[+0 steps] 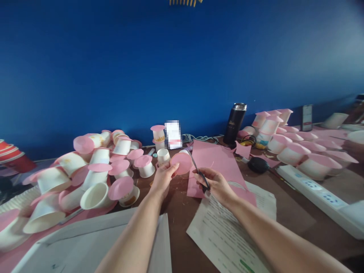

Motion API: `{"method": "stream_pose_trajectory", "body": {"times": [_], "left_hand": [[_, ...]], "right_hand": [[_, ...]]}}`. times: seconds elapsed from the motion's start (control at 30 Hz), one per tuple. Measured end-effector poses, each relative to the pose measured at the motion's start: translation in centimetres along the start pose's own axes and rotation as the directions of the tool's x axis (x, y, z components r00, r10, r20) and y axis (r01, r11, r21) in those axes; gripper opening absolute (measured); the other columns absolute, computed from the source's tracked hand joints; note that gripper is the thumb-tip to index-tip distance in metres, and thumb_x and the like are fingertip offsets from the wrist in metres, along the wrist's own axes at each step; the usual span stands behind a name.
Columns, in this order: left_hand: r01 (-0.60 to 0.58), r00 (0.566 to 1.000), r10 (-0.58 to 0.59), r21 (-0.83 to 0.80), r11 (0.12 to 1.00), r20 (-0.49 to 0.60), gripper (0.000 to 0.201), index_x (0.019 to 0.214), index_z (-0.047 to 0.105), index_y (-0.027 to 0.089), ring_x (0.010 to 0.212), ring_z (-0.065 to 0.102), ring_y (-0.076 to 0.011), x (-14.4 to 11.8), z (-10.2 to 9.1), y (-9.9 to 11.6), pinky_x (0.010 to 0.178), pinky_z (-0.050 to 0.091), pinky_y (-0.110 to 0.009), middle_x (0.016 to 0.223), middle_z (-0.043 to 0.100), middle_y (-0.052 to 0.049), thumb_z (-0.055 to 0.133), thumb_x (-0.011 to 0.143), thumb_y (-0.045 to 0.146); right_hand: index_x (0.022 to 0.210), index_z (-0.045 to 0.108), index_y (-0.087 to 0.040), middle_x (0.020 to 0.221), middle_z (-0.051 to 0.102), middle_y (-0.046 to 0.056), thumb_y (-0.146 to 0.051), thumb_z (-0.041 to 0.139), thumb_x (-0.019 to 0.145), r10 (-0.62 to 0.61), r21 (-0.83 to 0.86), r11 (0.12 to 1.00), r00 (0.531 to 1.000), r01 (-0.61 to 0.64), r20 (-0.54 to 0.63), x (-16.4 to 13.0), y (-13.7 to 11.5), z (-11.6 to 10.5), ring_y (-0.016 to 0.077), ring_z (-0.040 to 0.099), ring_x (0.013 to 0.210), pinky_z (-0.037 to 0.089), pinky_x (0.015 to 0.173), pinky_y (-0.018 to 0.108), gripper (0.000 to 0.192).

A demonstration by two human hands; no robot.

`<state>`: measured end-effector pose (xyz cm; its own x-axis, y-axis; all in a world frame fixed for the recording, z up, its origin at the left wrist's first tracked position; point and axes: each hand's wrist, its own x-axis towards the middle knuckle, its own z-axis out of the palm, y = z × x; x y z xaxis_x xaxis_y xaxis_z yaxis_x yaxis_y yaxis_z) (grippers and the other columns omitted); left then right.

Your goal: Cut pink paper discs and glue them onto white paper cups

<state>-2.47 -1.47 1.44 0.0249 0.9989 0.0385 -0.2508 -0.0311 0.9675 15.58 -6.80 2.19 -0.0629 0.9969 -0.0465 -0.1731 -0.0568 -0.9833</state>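
Observation:
A round pink paper disc is pinched in my left hand [164,177], and a white paper cup [163,156] shows just behind that hand. The pink paper disc [182,163] faces me, its right edge close to the scissors' blades. My right hand [214,184] grips a pair of dark-handled scissors [196,165], blades pointing up and left. I cannot tell whether the blades touch the disc. Beneath the scissors lies a large pink paper sheet [220,163].
Paper cups with pink discs [121,167] crowd the left; more cups [292,153] with pink paper stand right. A black thermos [235,123], a computer mouse [258,165], a power strip [313,193] and a printed sheet [227,235] lie around. A lit phone [173,132] leans by the blue wall.

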Motion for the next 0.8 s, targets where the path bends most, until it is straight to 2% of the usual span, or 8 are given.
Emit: {"method": "stream_pose_trajectory", "body": {"times": [0.13, 0.43, 0.8], "left_hand": [[0.017, 1.0, -0.017, 0.0, 1.0, 0.011, 0.023, 0.077, 0.07, 0.017, 0.064, 0.049, -0.0103, -0.2, 0.1, 0.3, 0.063, 0.035, -0.025, 0.071, 0.061, 0.0, 0.077, 0.069, 0.037], [0.016, 1.0, -0.016, -0.006, 1.0, 0.006, 0.026, 0.077, 0.072, 0.017, 0.066, 0.051, -0.0112, -0.2, 0.2, 0.3, 0.064, 0.037, -0.025, 0.075, 0.065, -0.001, 0.079, 0.066, 0.039], [0.025, 0.999, -0.025, 0.005, 1.0, -0.034, 0.031, 0.076, 0.071, 0.016, 0.064, 0.053, -0.0133, 0.2, -0.2, -0.4, 0.063, 0.037, -0.026, 0.067, 0.06, 0.0, 0.081, 0.063, 0.043]], "right_hand": [[0.092, 0.073, -0.018, 0.068, 0.058, 0.0, -0.05, 0.082, 0.062, -0.009, -0.006, 1.0, 1.0, 0.009, 0.002, 0.0, 0.0, 0.1, 0.0104, 0.05, 0.06, 0.04, 0.056, 0.024, 0.045], [0.091, 0.072, -0.018, 0.069, 0.058, 0.0, -0.053, 0.081, 0.061, -0.004, -0.03, 1.0, 1.0, 0.004, -0.01, 0.0, -0.2, 0.1, 0.011, 0.05, 0.059, 0.039, 0.054, 0.025, 0.046], [0.088, 0.072, -0.017, 0.062, 0.054, -0.002, -0.053, 0.084, 0.056, 0.029, 0.006, 1.0, 1.0, -0.029, -0.009, -0.1, -0.4, 0.2, 0.0103, 0.049, 0.055, 0.038, 0.05, 0.025, 0.05]]}}
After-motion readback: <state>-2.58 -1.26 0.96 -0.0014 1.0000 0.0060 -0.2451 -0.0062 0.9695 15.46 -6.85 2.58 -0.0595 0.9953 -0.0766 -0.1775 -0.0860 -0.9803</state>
